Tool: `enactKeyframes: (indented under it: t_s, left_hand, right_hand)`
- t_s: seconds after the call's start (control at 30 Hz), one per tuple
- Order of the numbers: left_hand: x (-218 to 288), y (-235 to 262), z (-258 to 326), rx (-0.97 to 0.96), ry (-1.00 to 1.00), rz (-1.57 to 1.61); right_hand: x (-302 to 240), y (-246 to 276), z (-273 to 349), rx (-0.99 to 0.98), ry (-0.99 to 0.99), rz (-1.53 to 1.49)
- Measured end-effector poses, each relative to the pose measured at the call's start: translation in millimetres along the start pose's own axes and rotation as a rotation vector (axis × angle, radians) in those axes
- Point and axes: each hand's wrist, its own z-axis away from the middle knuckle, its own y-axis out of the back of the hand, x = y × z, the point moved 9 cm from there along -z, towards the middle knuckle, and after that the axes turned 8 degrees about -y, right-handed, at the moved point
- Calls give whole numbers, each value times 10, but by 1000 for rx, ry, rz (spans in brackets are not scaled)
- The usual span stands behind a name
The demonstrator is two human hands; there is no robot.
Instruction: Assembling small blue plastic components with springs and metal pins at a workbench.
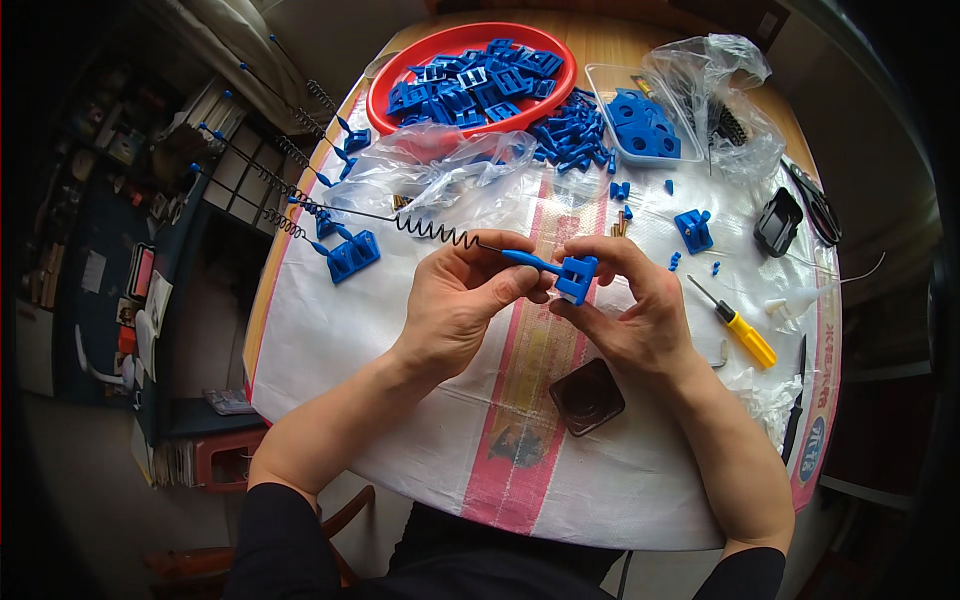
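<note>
Two dark sleeves (283, 540) come in at the lower edge of the frame, one on each side, and bare forearms (345, 415) run up from them to the middle. There the left hand (455, 305) is nearly closed, thumb and fingers gripping a blue stem (525, 260), whose narrow end sticks out past the fingertips toward the right. The right hand (632, 300) is partly curled, index finger above and thumb below, with a small blue block (577, 278) pinched between them. The block sits at the right end of the stem, between the two hands; how deep the stem goes in, I can't make out from here. From the stem's other end a black coiled wire (438, 232) stretches past the left hand toward the upper left.

Just below the right hand, a dark square box (587, 398) lies on the white woven sheet (340, 340). Over at the right of the frame is a yellow-handled screwdriver (745, 335), with a separate blue bracket (693, 231) above it and to its left. Toward the top, a red basin (383, 88) is heaped with blue pieces, more blue stems (572, 130) lie piled beside it, and a clear tub (640, 160) holds blue plates. Left of the hands, a wired blue assembly (355, 255) rests near the table's edge.
</note>
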Motion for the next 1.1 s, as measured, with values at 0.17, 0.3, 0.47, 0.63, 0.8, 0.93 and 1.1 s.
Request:
enactKeyframes:
  t_s: [0.17, 0.3, 0.47, 0.63, 0.8, 0.93, 1.1]
  left_hand:
    - [-3, 11, -5, -37, -10, -21]
    - [-5, 28, 0, -42, -5, 18]
    - [-14, 33, 0, -38, 9, 41]
    - [7, 17, 12, -40, 16, 28]
    - [-4, 14, 14, -63, 8, -3]
    - [15, -3, 4, -96, -20, -23]
    - [9, 34, 1, -95, 27, 93]
  right_hand:
    - [-5, 12, 7, 24, 15, -2]
    - [-37, 20, -3, 26, 34, 10]
    - [-75, 10, 4, 53, 112, 1]
    - [-169, 21, 3, 89, 206, 21]
    - [-158, 11, 48, 120, 249, 96]
    - [-158, 1, 41, 104, 247, 126]
    - [-130, 5, 16, 69, 181, 85]
